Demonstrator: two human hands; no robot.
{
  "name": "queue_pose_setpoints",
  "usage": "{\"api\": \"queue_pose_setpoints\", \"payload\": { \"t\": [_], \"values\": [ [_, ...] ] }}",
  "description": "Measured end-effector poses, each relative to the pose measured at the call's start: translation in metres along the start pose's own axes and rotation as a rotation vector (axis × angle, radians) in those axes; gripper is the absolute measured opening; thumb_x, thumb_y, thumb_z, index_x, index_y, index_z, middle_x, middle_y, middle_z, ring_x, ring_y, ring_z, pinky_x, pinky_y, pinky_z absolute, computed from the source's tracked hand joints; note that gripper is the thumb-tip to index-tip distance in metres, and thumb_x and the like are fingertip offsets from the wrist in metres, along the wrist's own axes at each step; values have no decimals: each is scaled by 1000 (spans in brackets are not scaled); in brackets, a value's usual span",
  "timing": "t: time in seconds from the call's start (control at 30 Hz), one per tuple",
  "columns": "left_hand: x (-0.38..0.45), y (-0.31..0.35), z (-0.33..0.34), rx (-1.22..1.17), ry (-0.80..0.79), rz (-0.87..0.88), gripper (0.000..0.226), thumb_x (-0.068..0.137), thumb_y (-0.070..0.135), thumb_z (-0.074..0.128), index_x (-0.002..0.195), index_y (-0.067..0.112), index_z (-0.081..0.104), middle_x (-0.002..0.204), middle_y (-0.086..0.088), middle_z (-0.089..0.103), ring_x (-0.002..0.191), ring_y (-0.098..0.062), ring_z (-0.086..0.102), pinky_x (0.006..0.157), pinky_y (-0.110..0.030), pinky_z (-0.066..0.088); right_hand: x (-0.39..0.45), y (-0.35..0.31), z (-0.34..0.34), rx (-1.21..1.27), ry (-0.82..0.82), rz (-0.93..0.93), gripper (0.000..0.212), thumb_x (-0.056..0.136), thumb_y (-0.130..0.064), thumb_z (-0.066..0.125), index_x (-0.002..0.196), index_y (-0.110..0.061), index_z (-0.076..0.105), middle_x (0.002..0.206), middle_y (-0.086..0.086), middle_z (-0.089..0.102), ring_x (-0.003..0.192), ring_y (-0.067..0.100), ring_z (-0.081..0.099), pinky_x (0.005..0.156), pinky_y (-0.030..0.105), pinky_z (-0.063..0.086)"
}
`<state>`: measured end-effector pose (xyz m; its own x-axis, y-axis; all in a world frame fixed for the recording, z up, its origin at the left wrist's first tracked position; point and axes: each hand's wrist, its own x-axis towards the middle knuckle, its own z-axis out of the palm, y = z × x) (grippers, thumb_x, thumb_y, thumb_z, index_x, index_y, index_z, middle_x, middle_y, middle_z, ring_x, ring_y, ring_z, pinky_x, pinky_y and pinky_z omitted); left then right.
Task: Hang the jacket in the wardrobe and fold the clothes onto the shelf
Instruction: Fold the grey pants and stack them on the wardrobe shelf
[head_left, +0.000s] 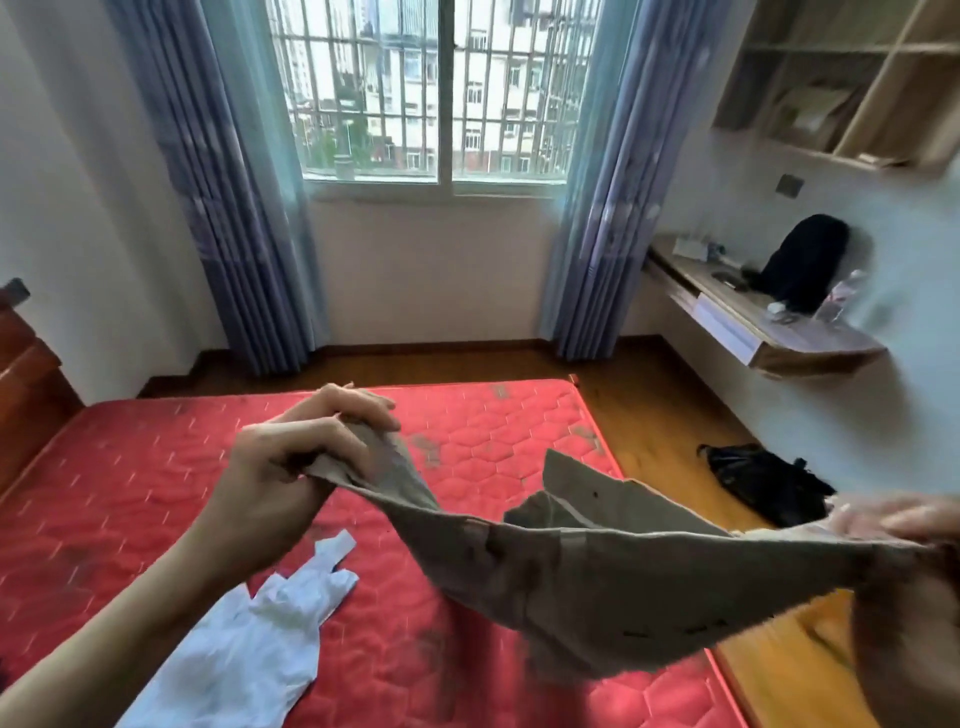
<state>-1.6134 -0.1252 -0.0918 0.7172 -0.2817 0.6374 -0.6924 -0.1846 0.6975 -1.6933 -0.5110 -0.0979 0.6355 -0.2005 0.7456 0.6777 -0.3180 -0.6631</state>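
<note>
A grey-brown garment (587, 582) is stretched in the air above the red mattress (156, 467). My left hand (301, 447) grips one end of it with curled fingers. My right hand (904, 519), blurred at the right edge, holds the other end. The cloth sags between both hands, with a flap sticking up in the middle. No wardrobe or jacket is in view.
A white plastic bag (249, 639) lies on the mattress near its front. A black bag (763, 478) sits on the wooden floor at the right. A wall desk (769, 338) carries a black backpack (805, 265). Shelves (852, 78) hang above; window and blue curtains behind.
</note>
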Motion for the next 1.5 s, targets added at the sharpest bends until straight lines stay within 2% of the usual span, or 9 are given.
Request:
{"api": "queue_pose_setpoints", "payload": {
  "t": [0.17, 0.3, 0.47, 0.7, 0.87, 1.07, 1.2, 1.37, 1.5],
  "values": [
    [61, -2, 57, -88, -35, 46, 45, 79, -28, 57, 92, 9, 79, 102, -13, 70, 100, -28, 69, 86, -43, 54, 61, 37, 63, 125, 246, -5, 18, 96, 15, 38, 107, 8, 51, 86, 13, 57, 82, 19, 60, 82, 31, 47],
    [69, -10, 103, -256, -31, -151, 41, 87, -20, 65, 119, 5, 70, 98, -11, 78, 89, -16, 72, 82, -31, 56, 79, 61, 113, 457, 115, 249, 28, 98, 1, 44, 100, -17, 65, 86, 5, 63, 84, 25, 58, 89, 43, 45],
    [68, -8, 118, -316, -13, -173, 21, 83, -12, 78, 97, 4, 73, 93, -10, 77, 87, -13, 70, 81, -29, 54, 75, 48, 143, 989, -100, 599, 12, 88, -6, 60, 96, -12, 68, 85, 6, 61, 85, 23, 60, 91, 39, 47],
    [69, 3, 115, -412, 51, -206, 13, 85, -3, 79, 93, 6, 72, 95, -6, 70, 90, -10, 65, 81, -26, 54, 68, 34, 144, 1013, -216, 612, 21, 88, -11, 73, 108, -11, 72, 93, 7, 70, 97, 23, 70, 86, 35, 60],
    [72, 7, 116, -325, -90, -182, 17, 95, 3, 70, 86, 5, 55, 96, -7, 62, 86, -14, 55, 78, -34, 51, 71, 23, 147, 577, -238, 470, 50, 102, 1, 51, 149, -18, 48, 144, 0, 63, 123, -3, 60, 108, 24, 50],
    [78, 8, 105, -96, -57, -101, 20, 93, 3, 72, 83, 8, 55, 81, -3, 58, 77, -17, 53, 73, -40, 50, 62, 13, 128, 416, -63, 591, 63, 87, -57, 67, 143, -32, 53, 154, -3, 52, 144, 15, 48, 124, 51, 33],
    [86, 7, 89, -53, 46, -113, 25, 95, 0, 67, 84, 17, 52, 84, 5, 55, 79, -9, 50, 71, -35, 47, 32, -17, 74, 372, -174, 503, 119, 62, -99, 59, 154, -25, 43, 152, -1, 57, 142, 20, 53, 118, 49, 41],
    [106, 16, 75, -59, 33, -115, 16, 100, 6, 61, 92, 13, 49, 83, -4, 56, 80, -13, 49, 73, -47, 48, 21, -26, 78, -85, -194, 299, 114, 70, -34, 98, 159, -41, 27, 137, -36, 57, 130, -8, 55, 105, 13, 45],
    [117, 24, 59, -48, -79, -116, 18, 102, 2, 60, 92, 6, 45, 78, 4, 49, 75, -8, 43, 63, -27, 38, 72, -5, 63, -103, -110, 334, 55, 74, -7, 92, 124, -15, 69, 110, -13, 78, 104, 4, 73, 96, 36, 60]
  ]
}}
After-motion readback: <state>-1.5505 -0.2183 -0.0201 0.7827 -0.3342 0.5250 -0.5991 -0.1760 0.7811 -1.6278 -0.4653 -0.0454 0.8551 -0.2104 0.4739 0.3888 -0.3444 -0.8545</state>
